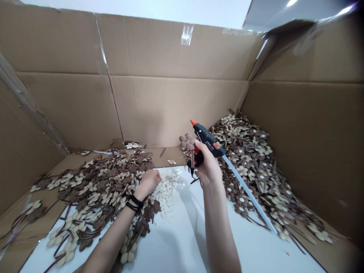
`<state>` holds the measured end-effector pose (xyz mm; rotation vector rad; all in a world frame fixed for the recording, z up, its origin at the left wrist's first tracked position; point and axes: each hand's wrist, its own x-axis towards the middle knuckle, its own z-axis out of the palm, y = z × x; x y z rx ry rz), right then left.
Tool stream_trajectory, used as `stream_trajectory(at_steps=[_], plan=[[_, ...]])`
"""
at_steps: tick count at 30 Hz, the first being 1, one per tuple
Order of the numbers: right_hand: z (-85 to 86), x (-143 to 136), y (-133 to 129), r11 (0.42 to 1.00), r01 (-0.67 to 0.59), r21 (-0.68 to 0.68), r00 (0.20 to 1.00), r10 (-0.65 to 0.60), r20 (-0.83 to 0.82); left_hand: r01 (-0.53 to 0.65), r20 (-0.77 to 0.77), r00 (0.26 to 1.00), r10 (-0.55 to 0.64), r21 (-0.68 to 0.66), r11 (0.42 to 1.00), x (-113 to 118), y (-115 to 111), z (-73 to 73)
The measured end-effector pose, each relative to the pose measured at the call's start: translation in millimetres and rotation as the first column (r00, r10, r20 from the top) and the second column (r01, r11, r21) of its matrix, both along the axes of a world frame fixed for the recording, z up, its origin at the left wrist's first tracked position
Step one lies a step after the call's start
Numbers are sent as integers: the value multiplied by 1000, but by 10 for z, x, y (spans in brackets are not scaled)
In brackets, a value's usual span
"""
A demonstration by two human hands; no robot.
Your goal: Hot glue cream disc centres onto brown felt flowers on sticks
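Note:
My right hand (209, 165) is wrapped round the handle of a black glue gun (207, 139) with an orange tip pointing up and left. A long translucent glue stick (247, 191) sticks out of its rear. A brown flower piece (187, 141) with a ribbon is held by the same hand, beside the gun. My left hand (149, 182), with black bands on the wrist, is closed at the edge of a pile of small white discs (167, 189); whatever its fingers hold, if anything, is too small to make out.
Brown and cream flower pieces with strips lie heaped at the left (105, 178). A taller heap (247, 155) at the right has white discs on some flowers. Cardboard walls (170, 106) surround the white board (182, 242). A few cream pieces (171, 162) lie beyond the board.

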<state>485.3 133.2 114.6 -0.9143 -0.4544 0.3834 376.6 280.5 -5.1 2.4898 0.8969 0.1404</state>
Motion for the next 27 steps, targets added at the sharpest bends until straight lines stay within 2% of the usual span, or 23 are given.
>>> stream_trajectory(at_steps=[4,8,11,14,16,19,22,27], plan=[[5,-6,3,999,-31,34,996,33,-88,-1,-92,996,3,13,1000,25,-18,-84],[47,-80,0,1000,8,20,996,-6,-91,9,-19,1000,-10,-21,1000,20,-28,-41],[86,-152,0,1000,5,-28,996,-8,-84,8,145,989,0,-57,998,-23,-9,172],[102,-214,14,998,15,-56,999,-17,-33,40,342,940,-3,-99,994,-152,-11,562],[89,-243,32,997,21,-73,1000,-20,13,59,491,870,36,-175,983,-287,-70,851],[45,-279,58,990,5,-139,999,3,54,113,685,699,203,-387,915,-491,-235,1182],[2,-320,66,971,-34,-237,992,61,108,161,748,623,227,-407,899,-601,-386,1320],[-30,-383,41,934,-22,-357,974,100,201,201,794,593,135,-308,930,-600,-447,1306]])
